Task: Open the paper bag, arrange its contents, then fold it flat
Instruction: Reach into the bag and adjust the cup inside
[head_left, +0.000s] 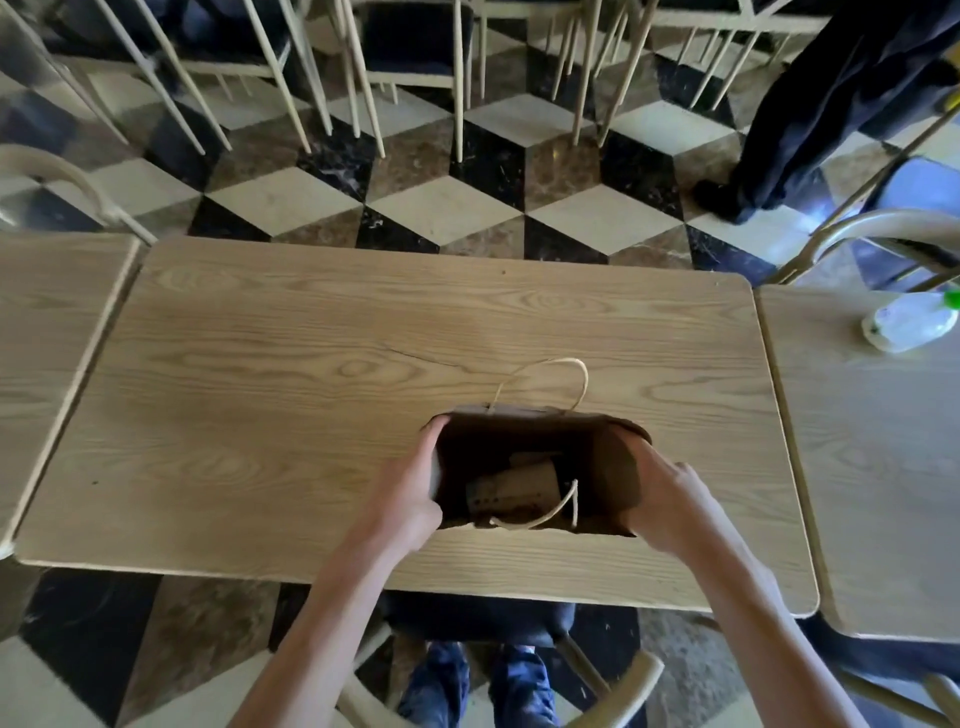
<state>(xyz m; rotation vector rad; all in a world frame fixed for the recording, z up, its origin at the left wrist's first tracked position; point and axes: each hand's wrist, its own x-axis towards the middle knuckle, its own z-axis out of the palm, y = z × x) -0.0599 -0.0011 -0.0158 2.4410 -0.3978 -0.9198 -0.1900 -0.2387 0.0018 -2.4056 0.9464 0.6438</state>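
- The paper bag (615, 478) stood near the 6 o'clock edge of the worktop (311, 364), its mouth pulled wide open.
- Our left hand (415, 491) gripped its 9 o'clock side, and our right hand (670, 506) gripped its 3 o'clock side.
- A box (511, 491) still lay inside.
- We think opening was done. Taking things out and folding flat were left.

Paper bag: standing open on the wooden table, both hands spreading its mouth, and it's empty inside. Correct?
Not quite. The paper bag stands open on the wooden table, with the left hand and right hand spreading its mouth, but it is not empty: the head view shows a brown box-like item lying inside.
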